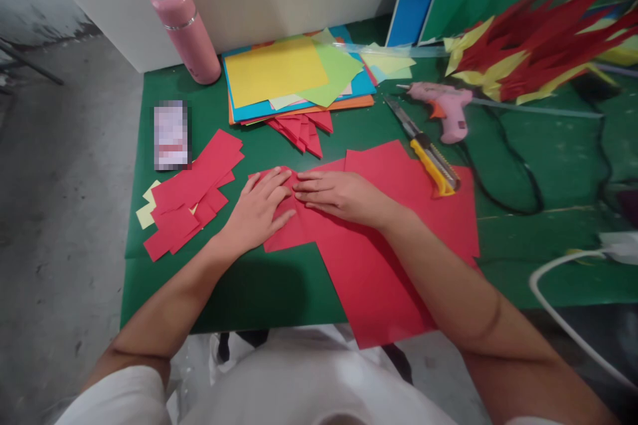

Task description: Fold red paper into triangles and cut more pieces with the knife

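My left hand [260, 207] and my right hand [337, 194] both lie flat, fingers stretched out, on a small red paper piece [292, 229] in the middle of the green table [279, 292]. Their fingertips meet over the paper and press it down. Under and to the right of it are large red paper sheets [393, 259] that overhang the table's front edge. A pile of red paper pieces [192, 196] lies just left of my left hand, with pale yellow scraps beneath.
A pink bottle [185, 30] stands at the back left, a phone [171, 135] below it. A stack of coloured paper [296, 76] sits behind, folded red pieces [302, 131] before it. To the right: yellow utility knife [431, 159], pink glue gun [443, 108], black cord, red-yellow paper decoration [538, 46].
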Demonstrator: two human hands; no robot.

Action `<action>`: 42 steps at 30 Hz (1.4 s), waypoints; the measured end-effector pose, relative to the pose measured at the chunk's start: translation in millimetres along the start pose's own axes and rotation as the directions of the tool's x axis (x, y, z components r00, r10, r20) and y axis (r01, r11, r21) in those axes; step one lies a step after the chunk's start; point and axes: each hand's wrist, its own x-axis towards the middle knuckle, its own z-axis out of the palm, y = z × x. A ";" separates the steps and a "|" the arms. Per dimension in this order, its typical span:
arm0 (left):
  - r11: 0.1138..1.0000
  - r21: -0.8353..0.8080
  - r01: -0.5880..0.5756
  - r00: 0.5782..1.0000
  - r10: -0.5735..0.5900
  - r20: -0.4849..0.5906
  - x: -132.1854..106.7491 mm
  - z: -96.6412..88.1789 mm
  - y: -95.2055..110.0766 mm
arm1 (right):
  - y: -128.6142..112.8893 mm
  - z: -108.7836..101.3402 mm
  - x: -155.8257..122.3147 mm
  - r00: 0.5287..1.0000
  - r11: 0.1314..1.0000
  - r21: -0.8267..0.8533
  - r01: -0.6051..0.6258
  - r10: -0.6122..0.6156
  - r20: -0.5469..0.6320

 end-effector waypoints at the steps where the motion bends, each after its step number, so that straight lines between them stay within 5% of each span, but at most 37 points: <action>1: 1.000 0.004 0.005 1.000 -0.005 0.004 0.3 -0.5 1.3 | 0.1 0.1 0.1 1.000 1.000 0.002 -0.002 0.002 0.000; 13: 0.999 0.045 0.016 1.000 -0.016 0.006 3.7 -3.5 9.2 | -2.4 -2.8 2.8 0.982 0.977 0.127 -0.170 0.178 -0.060; 26: 0.995 0.092 0.028 1.000 -0.028 -0.007 2.0 -3.3 13.3 | -14.9 -0.7 24.8 0.924 0.910 -0.193 -0.367 0.380 0.036; 42: 0.997 0.081 -0.007 0.999 0.011 -0.048 0.3 -0.9 7.0 | 6.5 -41.0 -8.6 0.985 0.984 -0.072 -0.161 0.164 0.045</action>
